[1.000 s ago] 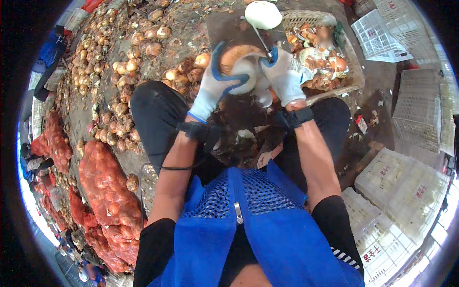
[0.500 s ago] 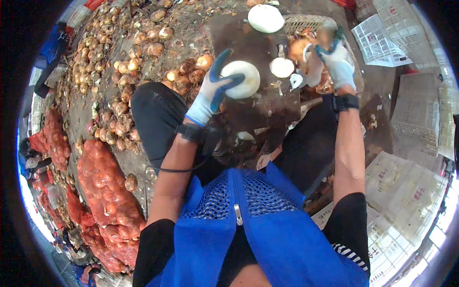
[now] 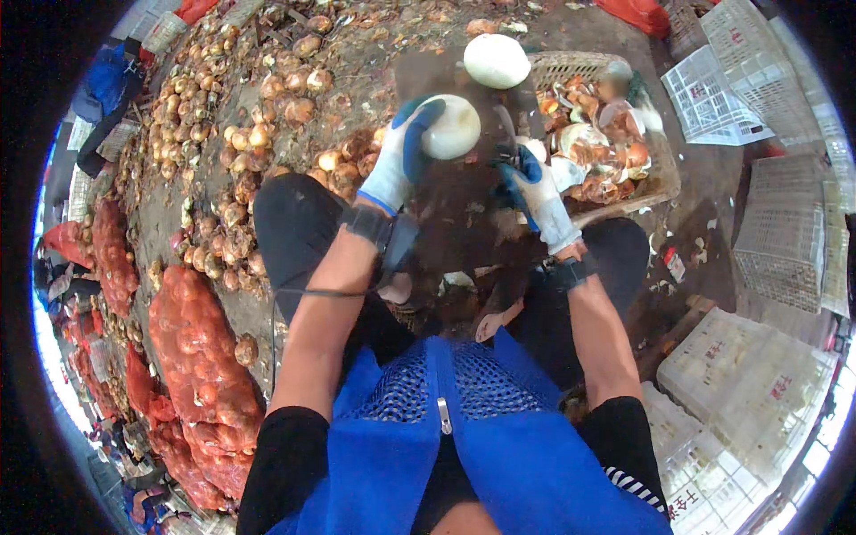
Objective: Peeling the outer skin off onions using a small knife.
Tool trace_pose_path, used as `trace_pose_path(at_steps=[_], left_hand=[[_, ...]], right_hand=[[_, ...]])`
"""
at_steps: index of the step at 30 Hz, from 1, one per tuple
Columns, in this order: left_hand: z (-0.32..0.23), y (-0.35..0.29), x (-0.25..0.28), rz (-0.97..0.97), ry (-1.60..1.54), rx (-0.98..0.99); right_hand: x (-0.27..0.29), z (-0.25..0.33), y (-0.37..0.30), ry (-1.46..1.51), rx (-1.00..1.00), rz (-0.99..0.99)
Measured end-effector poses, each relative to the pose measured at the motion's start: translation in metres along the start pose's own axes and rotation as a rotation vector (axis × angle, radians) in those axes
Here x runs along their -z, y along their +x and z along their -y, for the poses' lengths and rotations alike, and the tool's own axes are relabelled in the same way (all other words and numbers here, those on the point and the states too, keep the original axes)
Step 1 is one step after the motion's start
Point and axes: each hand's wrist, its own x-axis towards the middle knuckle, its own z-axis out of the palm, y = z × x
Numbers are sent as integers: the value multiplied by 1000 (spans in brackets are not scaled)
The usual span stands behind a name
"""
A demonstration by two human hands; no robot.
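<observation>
My left hand (image 3: 399,160), in a white and blue work glove, grips a peeled white onion (image 3: 453,127) from its left side. My right hand (image 3: 540,192), gloved the same way, is closed just right of it, apart from that onion. A thin grey curved strip (image 3: 506,125), perhaps a blade, shows just beyond its blurred fingers; what they hold is not clear. A smaller white piece (image 3: 532,148) lies against or behind these fingers. Another peeled white onion (image 3: 497,61) rests farther off, by a plastic basket (image 3: 662,189) of onion skins and pieces.
Unpeeled onions (image 3: 183,98) cover the ground at left. Red mesh sacks of onions (image 3: 201,357) lie at lower left. White plastic crates (image 3: 776,227) stand along the right. A dark blurred shape (image 3: 637,94) sits at the basket's far right corner.
My right hand has come from over the basket, leftward and nearer to me, and its fingers have closed. My left hand has wrapped round the onion, which has moved slightly up and left.
</observation>
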Motion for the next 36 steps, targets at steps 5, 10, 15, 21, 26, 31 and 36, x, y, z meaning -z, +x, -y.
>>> trace_pose_path(at_steps=[5, 10, 15, 21, 26, 31, 36], left_hand=[[-7, 45, -4, -5, 327, -60], [-19, 86, 16, 86, 907, -283], [-40, 87, 5, 86, 1237, -487], [-97, 78, 19, 82, 1142, -519], [-186, 43, 81, -19, 1024, -480], [-184, 0, 184, -294, 608, -329], [-114, -36, 285, -578, 644, -207]], right_hand=[[15, 30, 10, 15, -58, -321], [6, 30, 0, 42, 191, -257], [-8, 13, -1, -356, 179, -219], [37, -1, 22, -384, 267, -511], [13, 32, 6, -155, 63, -306], [-48, 38, -8, -342, 10, -36], [-52, 38, -18, -780, 254, -19]])
